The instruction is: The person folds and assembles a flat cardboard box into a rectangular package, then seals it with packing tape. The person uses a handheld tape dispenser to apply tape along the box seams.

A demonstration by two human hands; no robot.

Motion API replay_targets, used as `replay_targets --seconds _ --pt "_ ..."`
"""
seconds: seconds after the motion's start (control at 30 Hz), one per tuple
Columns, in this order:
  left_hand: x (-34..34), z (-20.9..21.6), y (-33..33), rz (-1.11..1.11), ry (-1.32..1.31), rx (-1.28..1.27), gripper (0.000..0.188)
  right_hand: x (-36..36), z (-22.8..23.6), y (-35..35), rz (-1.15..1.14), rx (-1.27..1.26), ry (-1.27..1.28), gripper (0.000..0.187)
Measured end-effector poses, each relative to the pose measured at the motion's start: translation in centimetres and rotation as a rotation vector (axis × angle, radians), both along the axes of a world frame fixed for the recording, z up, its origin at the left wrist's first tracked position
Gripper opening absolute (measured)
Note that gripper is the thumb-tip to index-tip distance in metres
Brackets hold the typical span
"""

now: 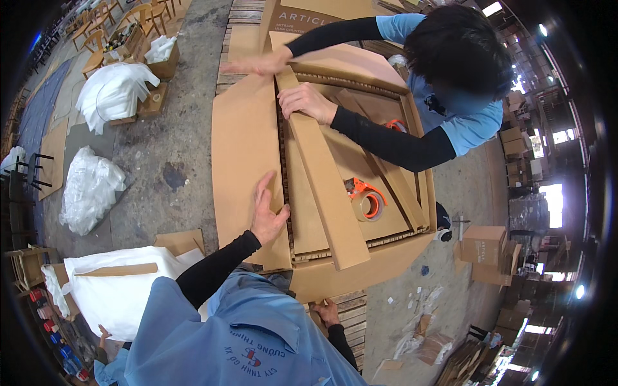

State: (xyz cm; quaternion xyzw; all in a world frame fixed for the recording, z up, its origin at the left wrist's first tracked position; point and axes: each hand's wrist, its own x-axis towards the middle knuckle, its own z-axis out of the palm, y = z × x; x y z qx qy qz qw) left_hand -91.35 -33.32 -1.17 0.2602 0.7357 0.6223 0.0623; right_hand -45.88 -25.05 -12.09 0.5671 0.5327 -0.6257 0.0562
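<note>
A large flat cardboard box (pixel 386 248) lies open on a wooden pallet (pixel 351 315). My left hand (pixel 267 215) presses flat, fingers spread, on the box's left flap (pixel 244 148). Down at the near edge, my right hand (pixel 327 313) curls on the near flap (pixel 322 276). A long cardboard strip (pixel 322 186) lies lengthwise inside. An orange tape dispenser (pixel 365 199) rests in the box, and a second one (pixel 396 125) sits farther back. Across from me a co-worker in a blue shirt has one hand (pixel 257 64) on the far corner and the other hand (pixel 308 100) on the strip.
White plastic-wrapped bundles (pixel 90 186) (pixel 116 93) lie on the concrete floor at left, with wooden chairs (pixel 96 45) behind. A white wrapped piece (pixel 122 289) sits by my left side. Small cardboard boxes (pixel 484 248) and scraps stand at right.
</note>
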Motion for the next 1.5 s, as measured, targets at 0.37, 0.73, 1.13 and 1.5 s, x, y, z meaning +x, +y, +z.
replay_targets --seconds 0.37,0.73,1.13,1.5 --pt "-0.4 0.9 -0.1 0.004 -0.01 0.005 0.085 2.1 -3.6 0.6 0.094 0.074 -0.024 0.055" --pt "-0.7 0.4 0.2 0.006 0.051 -0.003 0.084 2.4 -3.8 0.9 0.106 0.101 -0.099 0.066" --pt "-0.4 -0.1 0.1 0.0 0.023 -0.03 0.085 1.8 -3.0 0.9 0.177 0.136 -0.135 0.065" --pt "-0.1 1.0 0.2 0.008 0.012 -0.013 0.06 5.6 -6.8 1.6 0.173 0.144 -0.146 0.073"
